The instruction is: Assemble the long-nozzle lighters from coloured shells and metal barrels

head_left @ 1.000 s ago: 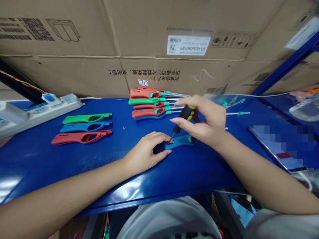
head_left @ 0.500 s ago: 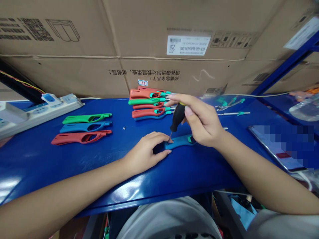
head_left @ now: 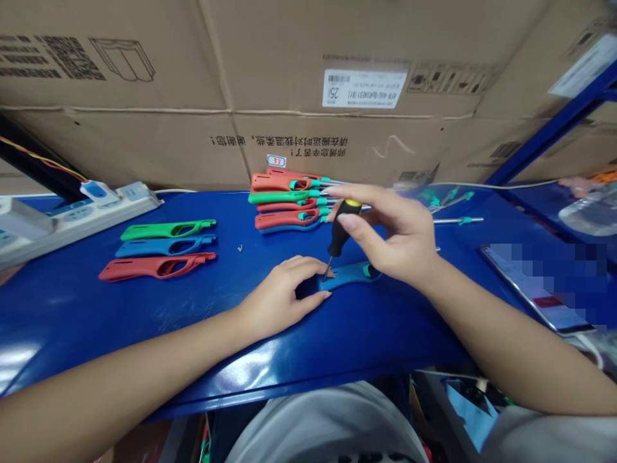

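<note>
My left hand (head_left: pixel 284 296) is closed on the handle end of a blue gas lighter (head_left: pixel 347 275), which lies flat on the blue table. Thumb and fingers pinch it from either side. My right hand (head_left: pixel 398 235) holds a screwdriver (head_left: pixel 340 230) with a black and yellow grip, tilted, its tip down on the lighter's handle close to my left fingertips. The lighter's metal tube is mostly hidden behind my right hand. Beyond, a stack of assembled red, green and blue lighters (head_left: pixel 289 222) lies against the cardboard. Small screws (head_left: pixel 240 247) lie left of my hand.
Green, blue and red lighter shells (head_left: pixel 157 265) lie in a row at left, near a white power strip (head_left: pixel 96 212). Metal tubes with green parts (head_left: pixel 457 220) lie at the right rear. A phone (head_left: pixel 535 289) rests at right. Cardboard boxes (head_left: pixel 270 77) wall off the back.
My right fingers have shifted round the screwdriver's grip, and the hand has moved slightly right. The screwdriver's tip stays in place on the lighter. My left hand has not moved.
</note>
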`<state>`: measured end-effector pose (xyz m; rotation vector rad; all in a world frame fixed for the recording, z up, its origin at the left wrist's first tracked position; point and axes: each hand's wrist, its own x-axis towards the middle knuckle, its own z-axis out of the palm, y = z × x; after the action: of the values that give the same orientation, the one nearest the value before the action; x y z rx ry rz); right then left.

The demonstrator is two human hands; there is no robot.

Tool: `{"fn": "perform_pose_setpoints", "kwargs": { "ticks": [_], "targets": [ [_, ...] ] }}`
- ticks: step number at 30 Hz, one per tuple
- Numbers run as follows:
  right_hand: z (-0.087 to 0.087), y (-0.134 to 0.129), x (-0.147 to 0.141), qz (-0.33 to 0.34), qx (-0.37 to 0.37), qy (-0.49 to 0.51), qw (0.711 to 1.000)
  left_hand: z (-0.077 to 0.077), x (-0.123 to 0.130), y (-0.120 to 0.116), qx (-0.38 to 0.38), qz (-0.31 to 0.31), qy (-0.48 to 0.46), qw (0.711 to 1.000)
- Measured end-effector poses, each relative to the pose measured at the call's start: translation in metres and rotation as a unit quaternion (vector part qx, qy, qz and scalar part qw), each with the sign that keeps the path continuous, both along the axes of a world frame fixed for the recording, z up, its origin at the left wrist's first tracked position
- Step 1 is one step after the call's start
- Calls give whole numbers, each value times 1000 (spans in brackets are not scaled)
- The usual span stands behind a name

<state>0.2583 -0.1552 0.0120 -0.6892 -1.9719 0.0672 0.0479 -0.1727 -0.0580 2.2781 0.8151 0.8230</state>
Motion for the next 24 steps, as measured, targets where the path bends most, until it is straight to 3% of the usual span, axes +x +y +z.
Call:
{"fn": "perform_pose_setpoints", "kwargs": {
  "ticks": [2, 4, 8, 9, 14, 19, 23, 24],
  "targets": [
    [0, 0, 0, -30, 79, -3, 996, 1, 0, 0, -1, -2, 2, 1000],
    [-1, -1, 0, -31, 107, -18, 994, 1, 0, 0, 1, -3, 1, 1000],
    [0, -2, -1, 9, -14, -18, 1000, 0, 0, 0, 1, -2, -2, 1000],
    [0, -2, -1, 7, -16, -14, 1000, 0, -1, 0, 2, -3, -2, 1000],
    [-1, -1, 1, -29, 108, -24, 993, 1, 0, 0, 5, -3, -3, 1000],
    [-3, 0, -1, 26, -47, 8, 999, 1, 0, 0, 0, -1, -2, 1000],
    [-5, 2, 1, -14, 51, 13, 999, 0, -1, 0, -2, -4, -1, 1000],
    [-5, 3, 1, -15, 45, 13, 999, 0, -1, 0, -3, -3, -1, 1000]
  ]
}}
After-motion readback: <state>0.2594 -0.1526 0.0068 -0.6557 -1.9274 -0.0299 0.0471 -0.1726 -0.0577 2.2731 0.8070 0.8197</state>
